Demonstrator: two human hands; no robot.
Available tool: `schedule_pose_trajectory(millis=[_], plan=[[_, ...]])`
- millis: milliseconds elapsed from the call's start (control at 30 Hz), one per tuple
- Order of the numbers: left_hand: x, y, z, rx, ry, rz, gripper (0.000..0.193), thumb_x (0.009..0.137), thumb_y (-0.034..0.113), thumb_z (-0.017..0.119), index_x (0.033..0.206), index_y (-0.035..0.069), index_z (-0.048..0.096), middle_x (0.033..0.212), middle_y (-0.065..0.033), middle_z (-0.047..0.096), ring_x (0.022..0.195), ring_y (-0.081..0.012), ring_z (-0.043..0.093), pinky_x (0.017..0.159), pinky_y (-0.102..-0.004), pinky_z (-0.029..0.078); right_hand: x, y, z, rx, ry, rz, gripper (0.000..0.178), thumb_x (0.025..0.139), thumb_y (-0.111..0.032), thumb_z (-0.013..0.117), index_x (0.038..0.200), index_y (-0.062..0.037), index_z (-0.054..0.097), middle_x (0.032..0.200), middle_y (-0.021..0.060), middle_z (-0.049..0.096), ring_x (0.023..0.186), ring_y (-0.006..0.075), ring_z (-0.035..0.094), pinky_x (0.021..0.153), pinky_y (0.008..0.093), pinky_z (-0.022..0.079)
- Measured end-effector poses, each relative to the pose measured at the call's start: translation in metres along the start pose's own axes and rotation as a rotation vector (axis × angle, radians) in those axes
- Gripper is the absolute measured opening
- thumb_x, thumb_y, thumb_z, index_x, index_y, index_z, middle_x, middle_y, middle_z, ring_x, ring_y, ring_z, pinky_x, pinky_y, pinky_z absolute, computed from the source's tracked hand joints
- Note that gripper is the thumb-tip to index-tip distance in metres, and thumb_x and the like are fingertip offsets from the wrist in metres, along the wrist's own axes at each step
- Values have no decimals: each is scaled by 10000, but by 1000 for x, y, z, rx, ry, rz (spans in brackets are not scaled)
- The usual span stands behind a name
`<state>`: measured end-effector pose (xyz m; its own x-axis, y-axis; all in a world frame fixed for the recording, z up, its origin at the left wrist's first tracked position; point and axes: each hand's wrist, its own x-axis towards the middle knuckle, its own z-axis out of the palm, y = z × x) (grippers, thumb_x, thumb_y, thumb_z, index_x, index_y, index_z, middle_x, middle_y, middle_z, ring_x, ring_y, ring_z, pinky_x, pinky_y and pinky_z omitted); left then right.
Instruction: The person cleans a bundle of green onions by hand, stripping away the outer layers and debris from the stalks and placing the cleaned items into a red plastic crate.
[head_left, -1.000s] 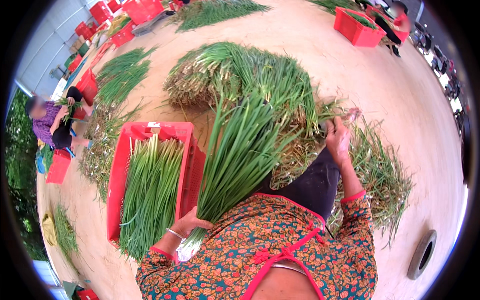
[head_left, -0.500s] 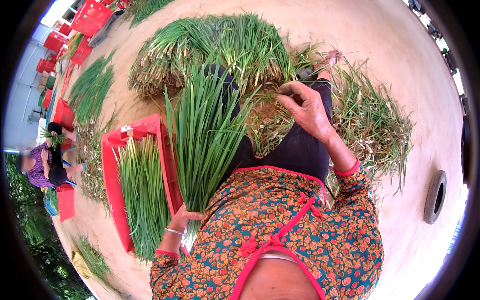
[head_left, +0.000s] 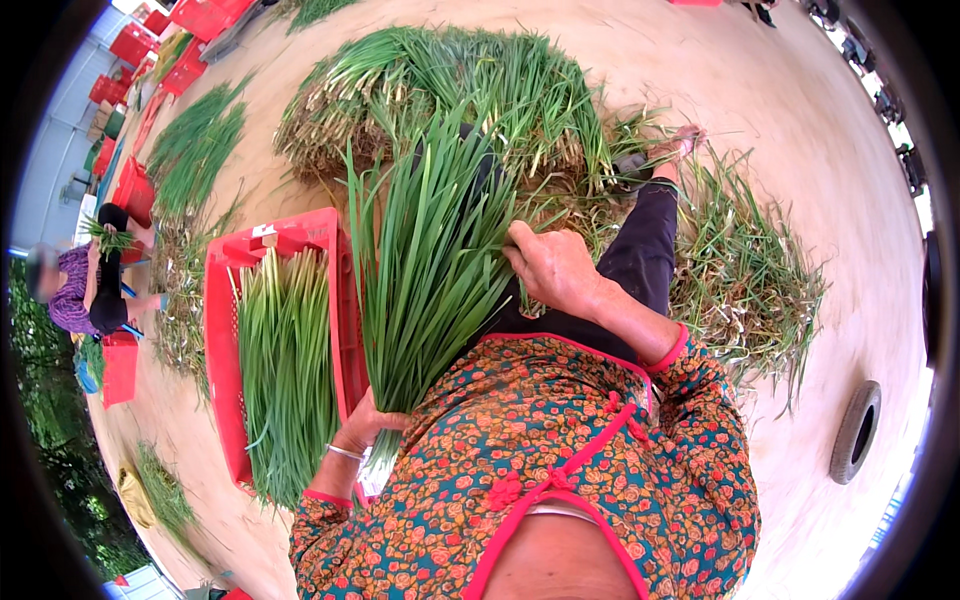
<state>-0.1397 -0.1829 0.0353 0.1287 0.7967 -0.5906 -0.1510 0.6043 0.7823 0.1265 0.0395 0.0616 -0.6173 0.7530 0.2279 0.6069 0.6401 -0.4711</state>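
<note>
A thick bunch of long green garlic chives (head_left: 430,270) lies across my lap, its leaf tips fanned out away from me. My left hand (head_left: 371,418) is wrapped round its pale lower end. At the right side of the fan, my right hand (head_left: 558,268) is closed, with thumb and fingers pinched at the leaf edges; its fingertips are partly hidden. Left of the bunch stands a red plastic crate (head_left: 222,330) with trimmed chives (head_left: 285,370) laid lengthwise in it.
A large heap of untrimmed chives (head_left: 470,90) lies ahead beyond my knees. Discarded leaves (head_left: 745,270) are piled to the right, with a tyre (head_left: 856,430) farther off. At far left another person (head_left: 80,280) sits beside red crates (head_left: 120,365), holding chives.
My right hand has come down and left, from above the thigh to the edge of the bunch. My left hand keeps its hold. The view has shifted slightly.
</note>
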Motion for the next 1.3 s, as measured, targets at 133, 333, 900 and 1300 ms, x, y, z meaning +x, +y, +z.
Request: schedule_pose_trajectory(millis=[133,333,900,1300], plan=[[5,5,1,24,-55,36,743,551,8,750,1242,-3,475,1148,-74,585,1056,-202,544,958,-317,402,0,27,-3,231,250,55,142,820,-62,578,776,-15,450,551,171,527,514,370,547,459,420,408],[2,14,10,47,-12,92,605,588,28,736,1161,-19,546,1078,-56,621,982,-158,564,918,-313,424,5,64,-46,52,638,285,65,812,-32,583,874,-51,577,692,124,613,606,285,615,562,364,473],[7,2,6,95,26,85,440,609,-2,670,1044,-17,603,931,-14,625,826,-115,569,777,-264,467,36,-28,-1,1157,-270,341,184,883,-160,550,929,17,572,593,82,574,430,164,519,410,292,411],[8,15,20,158,113,133,445,630,5,684,1062,-50,589,970,-78,654,843,-164,613,774,-290,492,15,-20,-4,325,491,26,145,831,-93,603,923,-61,495,642,148,579,577,362,593,472,426,457]])
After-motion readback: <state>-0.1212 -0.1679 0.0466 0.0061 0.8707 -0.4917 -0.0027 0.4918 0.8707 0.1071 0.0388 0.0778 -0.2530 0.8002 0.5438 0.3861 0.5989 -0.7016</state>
